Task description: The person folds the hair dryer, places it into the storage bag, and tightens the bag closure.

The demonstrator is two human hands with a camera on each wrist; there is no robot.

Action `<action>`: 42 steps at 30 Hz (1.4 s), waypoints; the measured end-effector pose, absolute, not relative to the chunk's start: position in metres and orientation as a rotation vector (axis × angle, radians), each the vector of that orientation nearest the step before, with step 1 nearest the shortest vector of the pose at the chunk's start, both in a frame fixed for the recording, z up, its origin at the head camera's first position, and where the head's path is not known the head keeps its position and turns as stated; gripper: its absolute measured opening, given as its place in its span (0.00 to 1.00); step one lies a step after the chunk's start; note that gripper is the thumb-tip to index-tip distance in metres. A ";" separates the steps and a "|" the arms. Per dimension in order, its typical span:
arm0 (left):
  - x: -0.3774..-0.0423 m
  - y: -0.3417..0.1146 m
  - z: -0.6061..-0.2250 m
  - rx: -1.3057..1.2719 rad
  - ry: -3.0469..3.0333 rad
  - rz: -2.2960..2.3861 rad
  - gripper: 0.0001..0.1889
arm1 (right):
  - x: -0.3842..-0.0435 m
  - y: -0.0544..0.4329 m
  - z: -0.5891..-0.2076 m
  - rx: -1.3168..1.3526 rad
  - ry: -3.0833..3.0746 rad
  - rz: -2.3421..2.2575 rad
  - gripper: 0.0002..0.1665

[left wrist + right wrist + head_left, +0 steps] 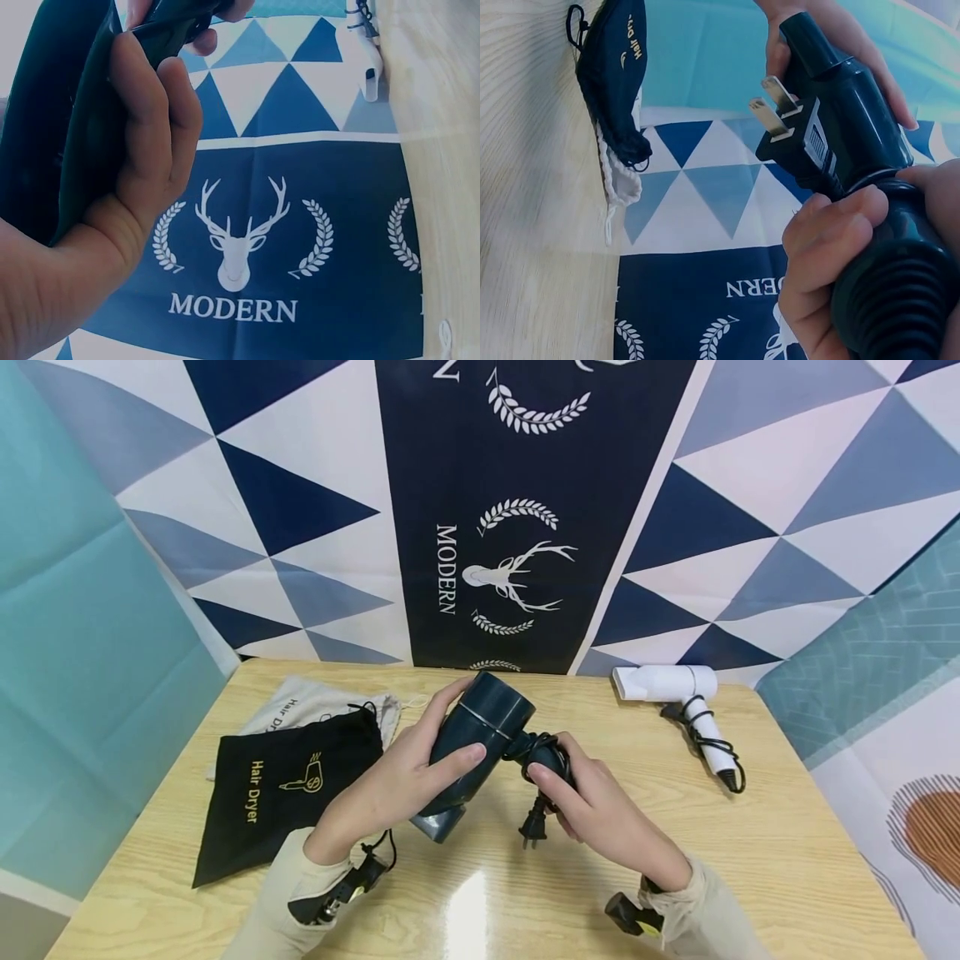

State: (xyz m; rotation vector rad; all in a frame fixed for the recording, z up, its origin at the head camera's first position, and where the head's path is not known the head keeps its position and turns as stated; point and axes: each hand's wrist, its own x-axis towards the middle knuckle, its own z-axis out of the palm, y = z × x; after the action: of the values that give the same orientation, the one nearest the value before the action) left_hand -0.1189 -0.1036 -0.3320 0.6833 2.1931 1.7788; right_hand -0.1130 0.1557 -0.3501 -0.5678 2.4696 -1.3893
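A dark green hair dryer [480,735] is held up over the table between both hands. My left hand [412,768] grips its barrel, thumb along the near side. Around the handle and its wound black cord curl the fingers of my right hand [600,802]. The two-pin plug [533,823] hangs below that hand; in the right wrist view the plug [799,135] sticks out beside the barrel, prongs bare. In the left wrist view, the left hand's fingers [146,127] wrap the dark body.
A black drawstring pouch marked Hair Dryer [288,785] lies at the left, partly over a light grey pouch [288,702]. At the back right lies a white hair dryer [667,682] with its cord round the handle. A patterned cloth [322,502] stands behind the wooden table [750,860].
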 end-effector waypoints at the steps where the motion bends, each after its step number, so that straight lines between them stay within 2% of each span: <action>1: -0.119 -0.103 -0.332 0.689 2.199 1.777 0.37 | -0.112 0.156 -0.350 -0.571 2.480 -1.393 0.18; 17: -0.114 -0.096 -0.325 0.747 2.269 1.782 0.42 | -0.106 0.157 -0.350 -0.639 2.634 -1.500 0.09; 26: -0.100 -0.090 -0.313 0.761 2.337 1.782 0.43 | -0.095 0.156 -0.346 -0.694 2.661 -1.634 0.06; 38: -0.080 -0.077 -0.316 1.019 2.330 1.977 0.46 | -0.077 0.148 -0.341 -0.875 2.637 -1.891 0.09; 42: -0.074 -0.077 -0.315 1.011 2.348 1.976 0.47 | -0.073 0.147 -0.340 -0.914 2.618 -1.931 0.10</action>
State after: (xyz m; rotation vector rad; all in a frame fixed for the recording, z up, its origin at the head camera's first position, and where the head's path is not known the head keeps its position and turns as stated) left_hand -0.0745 -0.0768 -0.3153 1.0110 2.3485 1.9758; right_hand -0.0734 0.1465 -0.3398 -0.9137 2.6183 -1.9306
